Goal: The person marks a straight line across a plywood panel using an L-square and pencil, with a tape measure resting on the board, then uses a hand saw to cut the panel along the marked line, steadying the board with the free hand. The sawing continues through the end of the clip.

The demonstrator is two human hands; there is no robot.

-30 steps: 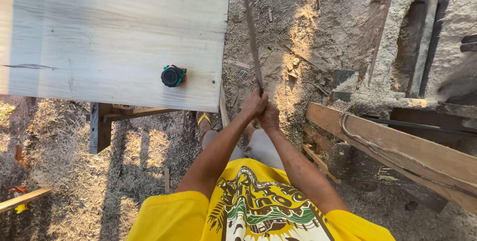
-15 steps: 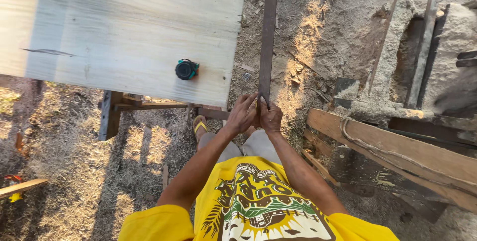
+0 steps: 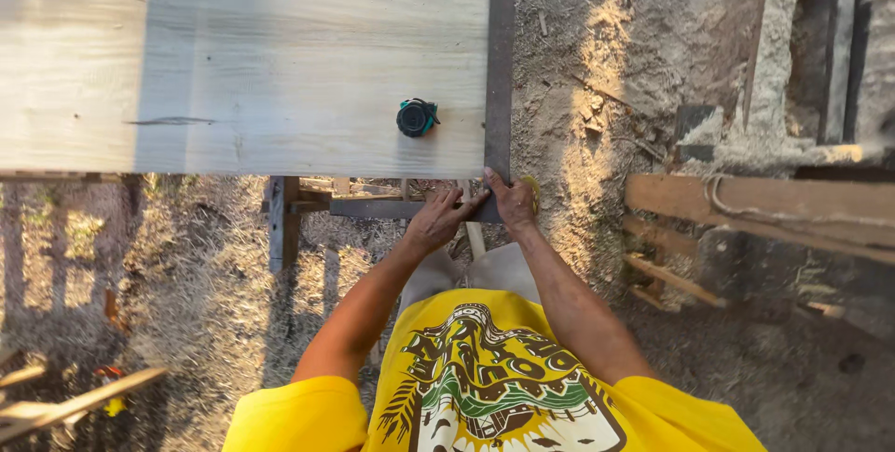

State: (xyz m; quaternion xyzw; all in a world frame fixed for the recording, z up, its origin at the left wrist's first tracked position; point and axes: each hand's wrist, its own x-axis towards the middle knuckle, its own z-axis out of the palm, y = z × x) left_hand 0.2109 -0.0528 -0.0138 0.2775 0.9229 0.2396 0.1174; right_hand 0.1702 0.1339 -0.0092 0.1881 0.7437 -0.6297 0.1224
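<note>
Both hands grasping a dark strip at centre frame.
Left hand (image 3: 440, 219) and right hand (image 3: 512, 202) grip the strip (image 3: 501, 61) along the pale board's (image 3: 233, 51) right edge; a tape measure (image 3: 415, 117) lies just left.

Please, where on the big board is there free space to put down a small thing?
The pale board is bare left of the small round black-and-teal object. It is crowded at the right edge: the dark metal square lies there, with the left hand and right hand at its corner.

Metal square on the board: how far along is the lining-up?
The metal square already lies along the pale board's right edge. Both hands, left hand and right hand, grip its corner. The tape measure sits untouched; no pencil line shows.
</note>
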